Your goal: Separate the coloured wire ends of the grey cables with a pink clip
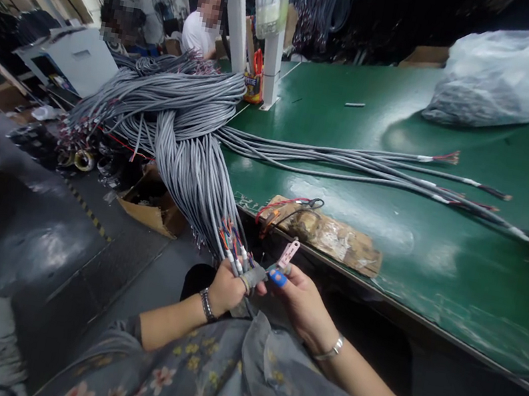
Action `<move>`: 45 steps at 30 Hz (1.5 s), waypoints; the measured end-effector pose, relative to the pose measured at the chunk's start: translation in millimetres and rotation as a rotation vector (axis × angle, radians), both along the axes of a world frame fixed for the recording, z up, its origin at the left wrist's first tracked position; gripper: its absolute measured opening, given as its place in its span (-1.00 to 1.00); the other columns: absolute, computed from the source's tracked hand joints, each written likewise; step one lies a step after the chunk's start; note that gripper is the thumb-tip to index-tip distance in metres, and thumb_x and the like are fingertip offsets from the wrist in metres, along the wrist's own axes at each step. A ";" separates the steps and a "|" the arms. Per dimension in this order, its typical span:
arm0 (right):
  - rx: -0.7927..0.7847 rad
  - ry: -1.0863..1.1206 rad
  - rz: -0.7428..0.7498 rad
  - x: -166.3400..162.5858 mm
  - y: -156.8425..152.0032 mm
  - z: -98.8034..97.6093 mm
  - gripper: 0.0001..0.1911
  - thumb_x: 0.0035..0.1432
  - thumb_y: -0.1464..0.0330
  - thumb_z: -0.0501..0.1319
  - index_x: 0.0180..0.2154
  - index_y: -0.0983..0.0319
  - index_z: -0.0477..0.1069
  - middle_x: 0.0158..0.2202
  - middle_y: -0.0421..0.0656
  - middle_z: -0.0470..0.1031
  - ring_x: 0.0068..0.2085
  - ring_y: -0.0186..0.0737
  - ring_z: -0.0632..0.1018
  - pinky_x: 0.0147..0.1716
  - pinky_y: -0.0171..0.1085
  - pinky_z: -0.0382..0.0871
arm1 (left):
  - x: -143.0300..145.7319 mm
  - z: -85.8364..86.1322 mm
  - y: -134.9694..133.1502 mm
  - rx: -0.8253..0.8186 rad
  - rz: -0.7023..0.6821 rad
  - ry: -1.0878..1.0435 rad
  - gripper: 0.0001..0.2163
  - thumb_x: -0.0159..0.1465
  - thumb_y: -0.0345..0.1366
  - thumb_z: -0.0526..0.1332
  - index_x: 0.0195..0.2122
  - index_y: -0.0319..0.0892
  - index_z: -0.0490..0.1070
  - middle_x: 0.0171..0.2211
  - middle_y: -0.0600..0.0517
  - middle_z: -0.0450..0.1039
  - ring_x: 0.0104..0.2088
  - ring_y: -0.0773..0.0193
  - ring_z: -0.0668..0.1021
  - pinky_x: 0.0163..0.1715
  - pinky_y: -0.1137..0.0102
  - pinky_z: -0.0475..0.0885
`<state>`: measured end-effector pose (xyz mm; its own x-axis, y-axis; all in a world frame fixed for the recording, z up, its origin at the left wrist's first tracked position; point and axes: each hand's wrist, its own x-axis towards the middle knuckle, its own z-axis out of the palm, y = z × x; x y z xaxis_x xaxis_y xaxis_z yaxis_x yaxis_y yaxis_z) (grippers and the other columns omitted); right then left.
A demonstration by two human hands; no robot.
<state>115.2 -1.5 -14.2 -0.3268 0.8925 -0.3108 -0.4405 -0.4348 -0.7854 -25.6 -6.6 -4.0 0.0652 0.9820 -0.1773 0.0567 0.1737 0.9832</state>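
Observation:
My left hand point(227, 288) is closed around the ends of several grey cables point(235, 258), close to my body. Coloured wires point(229, 236) fan out near their tips, and grey wrapping covers one of my left fingers. Just to the right, my right hand point(304, 302) pinches a small pink plastic piece point(288, 255) with holes in it. A blue band point(277, 277) is wrapped on the right thumb. The two hands nearly meet, and whatever lies between their fingertips is too small to make out.
A large heap of grey cables point(175, 92) hangs over the green table point(418, 251). At its front edge lies a worn wooden board point(338, 241) with wires. A few cables point(351, 162) stretch right. Behind stand a white post point(274, 57) and a plastic bag point(492, 77); people sit beyond.

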 end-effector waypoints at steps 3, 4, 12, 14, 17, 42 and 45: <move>0.007 -0.042 -0.021 1.6 -0.3 -4.2 -0.62 -0.23 0.13 0.45 -0.52 0.23 0.37 -0.61 -0.24 0.39 -0.56 -0.37 0.28 -0.53 -0.32 0.08 | -1.3 -3.7 -0.2 0.009 0.018 0.001 -0.59 0.07 0.04 0.27 -0.66 -0.23 0.44 -0.70 0.00 0.43 -0.67 0.41 0.36 -0.63 0.48 0.25; 0.003 -0.048 -0.024 2.1 -0.6 -5.6 -0.62 -0.24 0.14 0.46 -0.52 0.23 0.38 -0.61 -0.25 0.38 -0.56 -0.38 0.26 -0.54 -0.32 0.07 | -1.6 -4.9 -0.3 0.014 0.025 -0.007 -0.60 0.08 0.03 0.27 -0.66 -0.23 0.44 -0.70 0.00 0.43 -0.67 0.41 0.36 -0.63 0.49 0.25; -0.087 0.041 -0.082 13.2 7.4 -14.7 -0.57 -0.27 0.04 0.44 -0.52 0.22 0.41 -0.59 -0.28 0.34 -0.56 -0.40 0.28 -0.54 -0.34 0.20 | 3.8 -0.1 -3.2 0.013 0.085 -0.065 -0.64 0.06 0.01 0.29 -0.59 -0.24 0.45 -0.70 0.02 0.43 -0.68 0.41 0.36 -0.65 0.49 0.24; -0.107 0.070 -0.073 17.5 15.1 -14.0 -0.52 -0.23 -0.06 0.38 -0.48 0.22 0.45 -0.54 -0.23 0.40 -0.54 -0.38 0.33 -0.53 -0.34 0.25 | 5.8 4.6 -3.4 0.017 0.063 -0.041 -0.63 0.06 0.02 0.29 -0.59 -0.23 0.45 -0.69 0.02 0.44 -0.68 0.41 0.37 -0.63 0.48 0.26; -0.089 0.077 -0.031 20.6 27.2 -9.5 -0.49 -0.17 -0.10 0.32 -0.45 0.23 0.47 -0.53 -0.20 0.42 -0.53 -0.36 0.36 -0.54 -0.34 0.29 | 8.1 9.6 -2.5 0.038 -0.027 0.013 -0.62 0.05 0.03 0.29 -0.63 -0.22 0.44 -0.68 0.00 0.45 -0.64 0.38 0.40 -0.58 0.46 0.31; -0.080 0.189 -0.056 11.8 30.8 -9.0 -0.58 -0.01 -0.07 0.23 -0.38 0.16 0.47 -0.45 -0.17 0.50 -0.46 -0.24 0.45 -0.45 -0.25 0.36 | 10.2 6.7 3.5 0.005 -0.143 0.061 -0.58 0.07 0.07 0.26 -0.68 -0.20 0.41 -0.69 0.02 0.41 -0.64 0.37 0.38 -0.56 0.44 0.28; -0.108 0.193 -0.016 15.1 32.6 -5.2 -0.60 0.00 -0.04 0.24 -0.40 0.16 0.48 -0.48 -0.18 0.48 -0.50 -0.29 0.42 -0.49 -0.30 0.33 | 7.2 11.1 -0.7 0.013 -0.134 0.043 -0.60 0.04 0.07 0.28 -0.65 -0.21 0.43 -0.69 0.01 0.42 -0.65 0.37 0.38 -0.57 0.44 0.29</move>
